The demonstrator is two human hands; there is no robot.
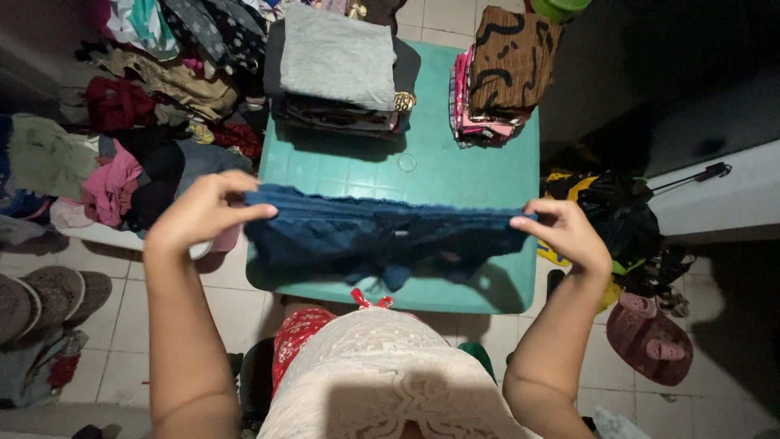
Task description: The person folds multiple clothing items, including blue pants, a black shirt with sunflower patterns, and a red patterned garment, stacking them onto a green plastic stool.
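Observation:
A dark blue garment (pixel 382 236) is stretched out between both hands just above the near half of a teal plastic table (pixel 455 171). My left hand (pixel 203 213) pinches its left end. My right hand (pixel 565 232) pinches its right end. The cloth hangs in folds below the taut top edge and hides part of the table's front. Further back on the table stand two stacks of folded clothes: one topped by a grey piece (pixel 337 57), one topped by a brown patterned piece (pixel 508 61).
A heap of loose, unfolded clothes (pixel 138 122) lies to the left of the table. Slippers (pixel 41 297) lie on the tiled floor at left, a maroon slipper (pixel 650 337) at right. A black and yellow bag (pixel 609 211) sits at right beside a dark cabinet (pixel 666 73).

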